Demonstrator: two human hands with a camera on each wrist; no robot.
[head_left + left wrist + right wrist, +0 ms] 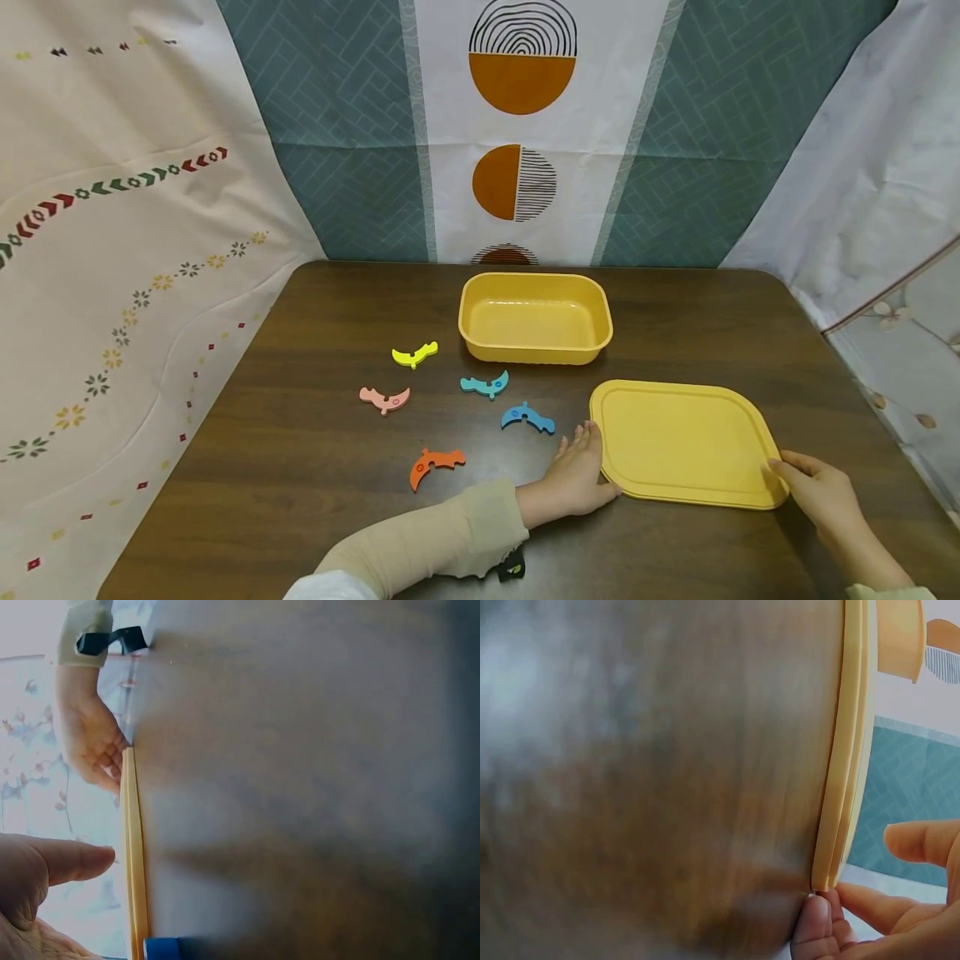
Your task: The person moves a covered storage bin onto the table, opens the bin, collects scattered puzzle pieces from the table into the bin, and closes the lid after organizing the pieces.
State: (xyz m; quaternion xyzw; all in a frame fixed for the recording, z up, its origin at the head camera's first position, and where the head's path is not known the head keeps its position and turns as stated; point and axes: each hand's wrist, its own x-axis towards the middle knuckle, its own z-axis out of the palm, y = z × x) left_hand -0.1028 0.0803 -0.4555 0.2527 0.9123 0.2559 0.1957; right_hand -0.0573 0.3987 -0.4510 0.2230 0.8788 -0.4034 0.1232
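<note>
At the far left of the frame hangs a cream cloth [112, 275] printed with flowers, beside the dark brown worktop [300, 517]. Left of centre, a pink curved toy [385, 401] lies on the worktop, then a yellow curved toy [415, 356] a little higher and an orange curved toy [435, 463] lower down. Near the middle lie a teal curved toy [484, 385] and, below it to the right, a blue curved toy [528, 417]. A yellow tub [536, 353] stands upright at upper centre. Below the tub, the left hand [576, 475] is at the left edge of the yellow lid [682, 442], its fingers extended and the thumb spread apart. The lid lies flat side up, right of centre. At its lower-right corner, the right hand [825, 496] touches the edge with its fingers; the right wrist view shows the thumb raised apart from them.
</note>
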